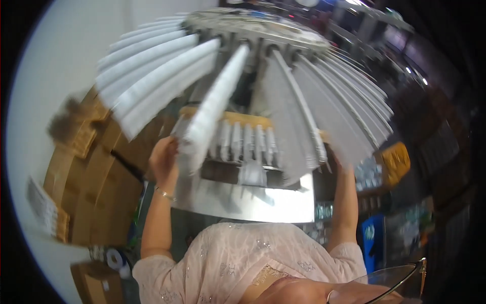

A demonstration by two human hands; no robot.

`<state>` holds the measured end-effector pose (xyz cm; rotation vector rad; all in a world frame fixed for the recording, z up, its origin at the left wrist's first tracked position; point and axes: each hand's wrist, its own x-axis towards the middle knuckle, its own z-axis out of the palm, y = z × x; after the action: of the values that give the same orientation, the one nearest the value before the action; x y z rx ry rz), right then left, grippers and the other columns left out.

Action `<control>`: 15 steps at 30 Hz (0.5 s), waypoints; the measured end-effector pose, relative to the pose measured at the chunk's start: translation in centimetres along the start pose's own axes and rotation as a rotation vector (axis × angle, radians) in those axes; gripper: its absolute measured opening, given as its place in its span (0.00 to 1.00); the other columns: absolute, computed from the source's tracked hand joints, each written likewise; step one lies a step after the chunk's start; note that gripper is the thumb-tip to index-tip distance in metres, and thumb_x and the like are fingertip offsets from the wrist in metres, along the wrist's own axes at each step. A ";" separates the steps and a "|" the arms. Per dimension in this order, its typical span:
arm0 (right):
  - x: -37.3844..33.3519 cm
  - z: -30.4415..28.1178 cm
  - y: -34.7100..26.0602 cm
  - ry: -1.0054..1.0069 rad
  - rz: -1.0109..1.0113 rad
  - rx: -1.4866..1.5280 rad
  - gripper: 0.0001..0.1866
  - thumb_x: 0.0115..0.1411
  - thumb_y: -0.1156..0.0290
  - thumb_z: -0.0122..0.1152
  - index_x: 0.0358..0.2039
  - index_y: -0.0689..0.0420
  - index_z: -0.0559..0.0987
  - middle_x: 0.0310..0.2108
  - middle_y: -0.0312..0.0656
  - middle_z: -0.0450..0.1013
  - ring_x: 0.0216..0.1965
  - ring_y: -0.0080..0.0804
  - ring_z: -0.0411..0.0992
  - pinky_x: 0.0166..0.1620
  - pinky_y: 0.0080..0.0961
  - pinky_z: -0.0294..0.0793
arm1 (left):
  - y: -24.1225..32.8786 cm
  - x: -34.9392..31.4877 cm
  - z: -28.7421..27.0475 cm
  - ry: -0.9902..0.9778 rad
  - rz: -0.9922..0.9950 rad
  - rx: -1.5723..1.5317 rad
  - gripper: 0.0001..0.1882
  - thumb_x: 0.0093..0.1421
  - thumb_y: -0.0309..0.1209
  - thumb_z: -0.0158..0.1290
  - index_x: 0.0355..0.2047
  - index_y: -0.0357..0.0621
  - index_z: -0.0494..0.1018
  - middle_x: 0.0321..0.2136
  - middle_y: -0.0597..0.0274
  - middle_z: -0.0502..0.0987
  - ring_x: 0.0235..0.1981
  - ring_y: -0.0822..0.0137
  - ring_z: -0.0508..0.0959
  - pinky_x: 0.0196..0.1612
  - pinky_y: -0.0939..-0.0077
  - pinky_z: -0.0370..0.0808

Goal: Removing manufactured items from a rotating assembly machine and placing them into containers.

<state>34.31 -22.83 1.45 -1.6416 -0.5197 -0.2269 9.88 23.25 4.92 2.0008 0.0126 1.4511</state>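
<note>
A round rack (288, 36) spreads long white pleated-looking sleeves or sheets (217, 104) outward over the work area, blurred by motion. Beneath them runs a yellow strip (243, 119) with several white narrow pieces (248, 144) hanging in a row. At its left end is my left hand (164, 156), its fingers curled and partly covered by a white panel; what it grips is unclear. My right hand (343, 158) is raised beyond the strip's right end, behind another panel, which hides its fingers. A small white piece (252, 173) hangs below the row.
A pale shiny tabletop (258, 202) lies between my forearms. Stacked cardboard boxes (93, 187) stand at the left, with a smaller carton (96, 283) lower down. To the right are a yellow container (396, 161), clear plastic pieces (368, 173) and a blue bin (373, 237).
</note>
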 end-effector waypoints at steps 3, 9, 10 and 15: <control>0.6 3.1 -2.1 0.063 -0.001 0.086 0.17 0.55 0.66 0.46 0.43 0.62 0.69 0.40 0.47 0.69 0.39 0.36 0.69 0.42 0.28 0.70 | -4.8 -0.9 -1.3 0.000 0.107 0.080 0.12 0.59 0.31 0.42 0.33 0.33 0.69 0.30 0.56 0.73 0.30 0.64 0.73 0.37 0.76 0.69; -0.2 5.1 -6.7 0.144 -0.016 0.174 0.18 0.56 0.65 0.43 0.43 0.62 0.70 0.38 0.46 0.70 0.37 0.35 0.71 0.41 0.30 0.71 | -2.9 0.5 -1.6 0.113 -0.078 -0.097 0.11 0.59 0.26 0.39 0.36 0.29 0.67 0.34 0.57 0.71 0.33 0.69 0.71 0.39 0.78 0.67; -0.2 5.1 -6.6 0.137 0.088 0.384 0.18 0.56 0.65 0.43 0.43 0.62 0.70 0.38 0.46 0.70 0.37 0.35 0.71 0.41 0.30 0.71 | -2.3 0.7 -1.7 0.164 -0.228 -0.241 0.11 0.59 0.23 0.38 0.38 0.29 0.65 0.35 0.56 0.71 0.34 0.70 0.71 0.40 0.78 0.67; 0.9 5.9 -6.4 0.000 0.611 1.409 0.18 0.55 0.65 0.44 0.43 0.62 0.70 0.39 0.46 0.70 0.38 0.33 0.71 0.41 0.28 0.72 | -4.5 0.5 -3.0 0.108 -0.144 -0.122 0.11 0.58 0.23 0.37 0.39 0.29 0.65 0.35 0.56 0.71 0.36 0.69 0.71 0.42 0.77 0.66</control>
<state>31.27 -16.50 6.62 -0.3464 -0.0584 0.5129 9.15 28.49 3.57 1.7853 0.1100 1.4310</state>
